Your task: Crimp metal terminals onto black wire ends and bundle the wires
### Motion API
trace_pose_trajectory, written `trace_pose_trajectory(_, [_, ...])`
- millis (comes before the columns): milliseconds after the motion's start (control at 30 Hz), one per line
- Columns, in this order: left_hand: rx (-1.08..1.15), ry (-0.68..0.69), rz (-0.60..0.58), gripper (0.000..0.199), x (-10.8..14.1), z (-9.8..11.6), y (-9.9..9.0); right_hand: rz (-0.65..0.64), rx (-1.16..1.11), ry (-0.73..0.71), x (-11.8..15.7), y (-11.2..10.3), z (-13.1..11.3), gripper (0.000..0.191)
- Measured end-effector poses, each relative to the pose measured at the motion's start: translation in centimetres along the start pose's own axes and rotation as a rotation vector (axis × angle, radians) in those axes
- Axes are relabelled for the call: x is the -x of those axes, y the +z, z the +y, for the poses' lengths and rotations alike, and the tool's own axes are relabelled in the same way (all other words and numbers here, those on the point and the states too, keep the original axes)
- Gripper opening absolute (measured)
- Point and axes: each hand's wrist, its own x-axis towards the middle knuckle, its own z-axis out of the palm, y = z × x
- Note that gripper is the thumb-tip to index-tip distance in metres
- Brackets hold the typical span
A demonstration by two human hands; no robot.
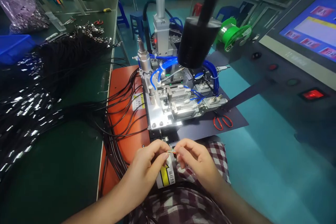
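Observation:
My left hand [149, 162] and my right hand [195, 161] meet fingertip to fingertip in front of the machine. Between them runs a short bundle of thin coloured wires [172, 151], pinched at one end by each hand. Close beyond my fingers stands the metal machine [160, 117], with blue air tubes [168, 63] and small cylinders. Below my hands is a white and yellow label [166, 177] with printed characters. Whether the wires end in a connector is hidden by my fingers.
Black cables [115, 154] run over the orange plate [118, 87] from a big pile [57, 77] on the left bench. Red-handled scissors [222, 122] lie on the dark plate. A green solder spool [232, 34], a black nozzle [198, 42] and a control screen [312, 24] stand around the machine.

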Motion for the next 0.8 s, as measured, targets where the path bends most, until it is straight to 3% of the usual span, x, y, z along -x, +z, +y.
trace_pose_trajectory(100, [0.27, -0.103, -0.043, 0.016, -0.4, -0.8, -0.1, -0.006, -0.1, 0.042, -0.3, -0.1, 0.2, 0.023])
trace_pose_trajectory(200, [0.391, -0.137, -0.075, 0.02, -0.4, -0.8, -0.2, -0.027, -0.146, 0.04, -0.7, 0.2, 0.2, 0.022])
trace_pose_trajectory(467, [0.414, -0.12, -0.063, 0.022, 0.0, -0.6, -0.2, -0.055, -0.188, 0.026, -0.8, 1.0, 0.2, 0.016])
trace_pose_trajectory(800, [0.459, -0.141, -0.015, 0.025, -0.2, -0.9, -0.1, 0.103, 0.147, -0.196, -0.2, 2.4, 1.8, 0.014])
